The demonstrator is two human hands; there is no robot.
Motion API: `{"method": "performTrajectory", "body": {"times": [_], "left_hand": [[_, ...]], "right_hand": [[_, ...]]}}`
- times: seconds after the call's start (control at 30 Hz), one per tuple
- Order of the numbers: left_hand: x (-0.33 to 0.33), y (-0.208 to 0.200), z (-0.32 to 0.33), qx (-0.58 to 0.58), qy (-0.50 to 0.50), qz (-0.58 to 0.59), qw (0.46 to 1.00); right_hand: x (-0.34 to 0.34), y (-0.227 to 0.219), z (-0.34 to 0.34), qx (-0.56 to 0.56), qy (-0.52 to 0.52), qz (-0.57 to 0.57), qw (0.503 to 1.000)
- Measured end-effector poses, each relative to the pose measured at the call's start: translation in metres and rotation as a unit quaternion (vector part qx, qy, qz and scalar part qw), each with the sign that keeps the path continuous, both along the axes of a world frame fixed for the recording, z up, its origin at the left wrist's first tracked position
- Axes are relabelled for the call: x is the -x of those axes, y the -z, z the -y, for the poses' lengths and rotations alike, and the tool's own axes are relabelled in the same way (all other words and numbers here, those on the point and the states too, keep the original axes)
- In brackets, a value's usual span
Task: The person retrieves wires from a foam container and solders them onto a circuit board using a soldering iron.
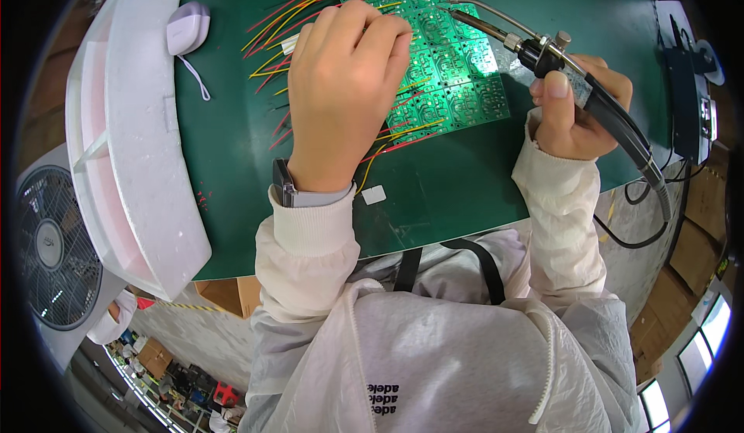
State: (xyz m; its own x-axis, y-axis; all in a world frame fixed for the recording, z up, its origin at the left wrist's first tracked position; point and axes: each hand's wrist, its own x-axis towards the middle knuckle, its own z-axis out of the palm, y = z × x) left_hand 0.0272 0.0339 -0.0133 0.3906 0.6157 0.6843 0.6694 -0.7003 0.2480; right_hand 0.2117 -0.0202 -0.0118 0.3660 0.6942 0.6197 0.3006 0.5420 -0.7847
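My right hand (pixel 577 111) is wrapped round a soldering iron (pixel 601 103) with a thin metal tube fixed along it. The iron's tip points left, over a panel of green circuit boards (pixel 457 69). My left hand (pixel 349 76) is closed above the panel's left side, fingers curled; what they hold is hidden beneath them. Red, yellow and black wires (pixel 298 6) lie in rows across the panel's left edge, some passing under that hand. A small white piece (pixel 289 44) shows beside my left knuckles.
On the green mat (pixel 232 123) stands a long white foam tray (pixel 147 123) at the left, with a pale lilac case (pixel 188 28) on its edge. A white square (pixel 373 194) lies near my left wrist. A dark box-shaped device (pixel 690 100) stands far right; a fan (pixel 54 239) is left.
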Motion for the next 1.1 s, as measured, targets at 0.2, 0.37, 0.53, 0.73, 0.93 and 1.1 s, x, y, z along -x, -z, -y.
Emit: {"method": "performTrajectory", "body": {"times": [0.2,0.37,0.53,0.73,0.93,1.1], "left_hand": [[0.001,0.000,0.000,0.063,-0.001,0.041,0.997],[0.005,0.000,-0.005,0.065,0.001,0.053,0.996],[0.005,-0.005,-0.003,0.179,0.024,0.116,0.977],[0.014,-0.024,0.008,0.231,-0.001,0.123,0.965],[0.062,-0.104,0.009,0.098,-0.089,0.063,0.989],[0.170,-0.146,-0.064,0.050,-0.250,0.023,0.967]], "right_hand": [[-0.002,0.004,-0.005,-0.022,-0.009,0.017,1.000],[0.002,0.005,-0.009,-0.036,0.006,0.000,0.999],[0.003,0.005,-0.011,-0.052,0.017,-0.021,0.998],[0.007,0.005,-0.010,-0.035,0.039,-0.053,0.997],[0.004,0.004,-0.009,-0.033,0.049,-0.032,0.998],[0.003,0.003,-0.007,-0.036,0.045,-0.012,0.998]]}}
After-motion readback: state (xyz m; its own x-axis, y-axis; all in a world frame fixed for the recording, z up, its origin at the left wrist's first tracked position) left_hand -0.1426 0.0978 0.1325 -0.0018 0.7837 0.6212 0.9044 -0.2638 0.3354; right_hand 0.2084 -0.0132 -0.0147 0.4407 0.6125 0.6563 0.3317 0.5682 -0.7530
